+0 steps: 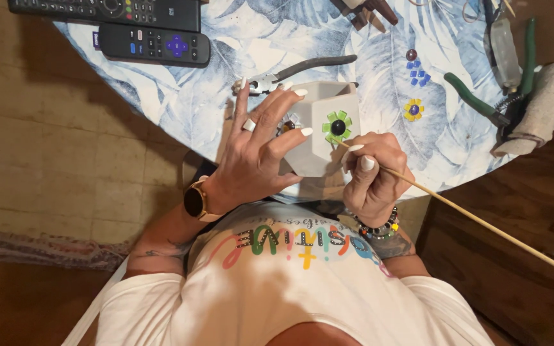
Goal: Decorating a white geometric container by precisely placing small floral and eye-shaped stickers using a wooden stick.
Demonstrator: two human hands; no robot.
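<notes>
Two hands are meeting at the near edge of a round worktop (238,38) covered in a cloth with pale blue leaf print. The left hand (254,150), wearing a ring and a round dark wristwatch, is wrapping its grip around a matte white faceted ceramic pot (325,150), fingers spread over its top and near side and pressed against it. The pot is hovering just over the worktop's edge, close to the person's chest. One flat facet is carrying a green flower of glossy tile petals with a dark round centre (337,126); a second, paler flower is showing between the left fingers, mostly hidden. The right hand (373,176), with a beaded bracelet at the wrist, is pinching a thin pale wooden stick (482,221), its grip closed tight on the shaft; the stick's tip is lying just beside the green flower while the long end is slanting away over the brown wooden floor.

Behind the pot, metal pliers with grey handles (302,70) are lying on the cloth. Farther off are sitting two black remote controls (152,43), a yellow tile flower (413,109), loose blue tile pieces (418,74) and green-handled pliers (482,102).
</notes>
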